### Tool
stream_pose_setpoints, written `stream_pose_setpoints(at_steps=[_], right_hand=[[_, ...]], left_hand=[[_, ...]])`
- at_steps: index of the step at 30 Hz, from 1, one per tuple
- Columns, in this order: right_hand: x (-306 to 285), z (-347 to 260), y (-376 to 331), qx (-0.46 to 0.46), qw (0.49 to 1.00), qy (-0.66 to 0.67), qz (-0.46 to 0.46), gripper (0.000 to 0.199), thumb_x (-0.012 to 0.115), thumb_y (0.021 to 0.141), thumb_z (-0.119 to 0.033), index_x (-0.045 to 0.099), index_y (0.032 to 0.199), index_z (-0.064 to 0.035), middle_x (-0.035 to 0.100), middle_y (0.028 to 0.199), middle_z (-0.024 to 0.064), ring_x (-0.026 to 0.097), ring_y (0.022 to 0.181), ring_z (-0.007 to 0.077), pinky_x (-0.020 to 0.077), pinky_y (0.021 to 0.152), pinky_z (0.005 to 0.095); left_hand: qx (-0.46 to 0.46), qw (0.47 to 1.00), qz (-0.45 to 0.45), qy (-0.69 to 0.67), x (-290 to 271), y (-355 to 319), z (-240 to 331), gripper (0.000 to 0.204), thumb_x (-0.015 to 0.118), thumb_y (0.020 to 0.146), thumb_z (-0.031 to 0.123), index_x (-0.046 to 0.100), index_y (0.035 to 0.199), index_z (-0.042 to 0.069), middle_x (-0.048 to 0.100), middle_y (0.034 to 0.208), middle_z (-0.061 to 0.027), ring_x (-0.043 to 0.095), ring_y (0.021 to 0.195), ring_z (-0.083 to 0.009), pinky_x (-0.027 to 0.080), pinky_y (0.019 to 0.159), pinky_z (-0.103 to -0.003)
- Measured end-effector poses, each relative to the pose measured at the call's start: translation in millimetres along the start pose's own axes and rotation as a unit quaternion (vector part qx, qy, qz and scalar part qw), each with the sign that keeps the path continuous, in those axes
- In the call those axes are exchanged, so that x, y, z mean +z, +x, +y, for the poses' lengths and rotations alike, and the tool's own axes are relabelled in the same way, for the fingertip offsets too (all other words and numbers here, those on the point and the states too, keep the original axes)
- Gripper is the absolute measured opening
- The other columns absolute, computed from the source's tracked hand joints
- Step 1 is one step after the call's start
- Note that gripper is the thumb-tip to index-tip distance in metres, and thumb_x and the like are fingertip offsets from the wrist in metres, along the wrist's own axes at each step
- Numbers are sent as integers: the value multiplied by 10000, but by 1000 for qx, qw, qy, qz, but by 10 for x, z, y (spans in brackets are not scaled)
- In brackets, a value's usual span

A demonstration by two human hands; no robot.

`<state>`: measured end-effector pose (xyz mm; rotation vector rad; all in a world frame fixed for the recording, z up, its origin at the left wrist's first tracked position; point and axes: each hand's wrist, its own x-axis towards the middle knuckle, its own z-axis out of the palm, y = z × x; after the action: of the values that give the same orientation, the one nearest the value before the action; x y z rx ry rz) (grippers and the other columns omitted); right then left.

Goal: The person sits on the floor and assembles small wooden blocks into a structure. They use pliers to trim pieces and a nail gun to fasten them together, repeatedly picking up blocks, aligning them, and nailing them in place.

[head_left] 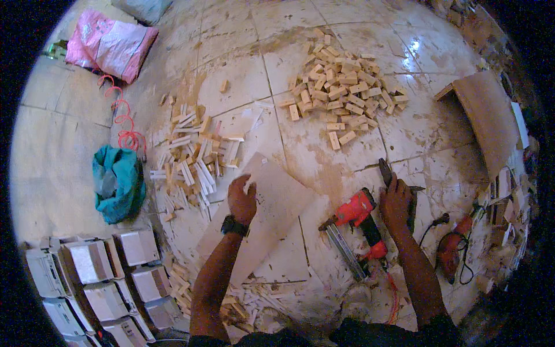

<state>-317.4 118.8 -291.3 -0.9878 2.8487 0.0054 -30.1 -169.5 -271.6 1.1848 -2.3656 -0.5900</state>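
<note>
From the head camera, the left hand (241, 199) pressed on a thin pale board (272, 214) lying flat on the tiled floor (347, 156), its fingers curled over the board's upper edge. The right hand (396, 202) hid most of a dark pair of pliers (386, 172); its fingers were wrapped around the handles. One red nail gun (355, 222) lay between the hands. Two heaps of wood blocks (341, 87) were too jumbled to count.
</note>
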Motion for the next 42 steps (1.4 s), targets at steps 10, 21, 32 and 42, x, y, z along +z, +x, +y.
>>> stream_pose_setpoints(at_steps=[10, 21, 32, 42], right_hand=[[-100, 15, -56, -174, 974, -78, 124, 335, 525, 838, -252, 521, 1041, 15, 542, 1002, 218, 519, 948, 350, 417, 819, 449], [-603, -443, -977, -246, 948, 123, 158, 408, 573, 843, -218, 500, 1196, -26, 514, 1175, 189, 463, 1111, 343, 341, 966, 450], [-602, -1283, -1649, -324, 925, 194, 51, 417, 593, 793, -104, 512, 1198, -39, 528, 1180, 171, 498, 1094, 320, 372, 965, 420], [-168, -2060, -2005, -250, 878, 309, -267, 496, 616, 804, -293, 498, 1166, 26, 575, 1085, 202, 579, 955, 333, 460, 846, 426]], left_hand=[[-186, 979, 52, -62, -862, -2494, -778, 179, 595, 794, 63, 598, 971, 36, 620, 945, -146, 581, 898, -316, 470, 791, -380], [-266, 947, -68, 164, -1280, -3819, -635, 296, 587, 777, 145, 552, 1051, 37, 541, 1101, -190, 506, 1021, -362, 414, 887, -453], [-263, 928, -178, 194, -1394, -3707, -821, 299, 580, 812, 160, 538, 1071, 18, 565, 1075, -179, 549, 948, -372, 472, 771, -421], [-365, 851, 29, -377, -816, -2503, -273, 334, 510, 910, 318, 597, 994, 7, 616, 750, -113, 589, 634, -144, 472, 553, -296]])
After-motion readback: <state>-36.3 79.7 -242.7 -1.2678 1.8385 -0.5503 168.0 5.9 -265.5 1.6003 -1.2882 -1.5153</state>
